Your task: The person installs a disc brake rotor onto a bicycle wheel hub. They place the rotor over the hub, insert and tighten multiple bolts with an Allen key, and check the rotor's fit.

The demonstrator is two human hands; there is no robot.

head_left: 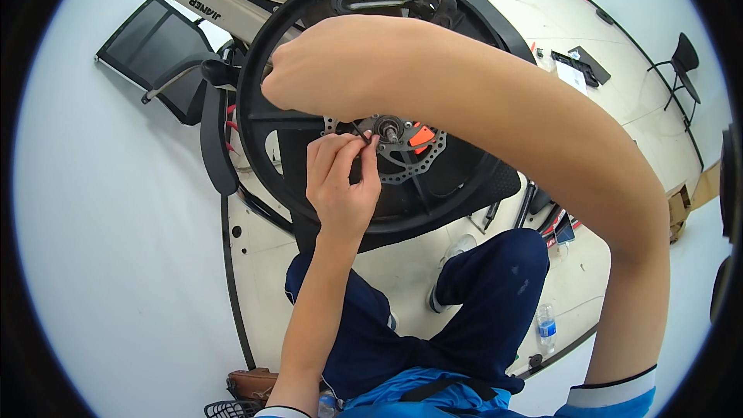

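Note:
A black spoked wheel lies flat in front of me, with a silver perforated brake disc around its hub and axle. An orange piece shows beside the axle. My left hand is closed in a pinch at the disc's left side, gripping a thin dark rod, perhaps a hex key. My right arm reaches across the wheel from the right. At its end my right hand is curled into a fist over the wheel's left part. Its fingers are turned away, so what they hold is hidden.
Under the wheel is a black chair seat with a curved armrest. A beige frame part lies behind on the left. On the floor at right are a plastic bottle and a black tray-like part. A brown bag sits lower left.

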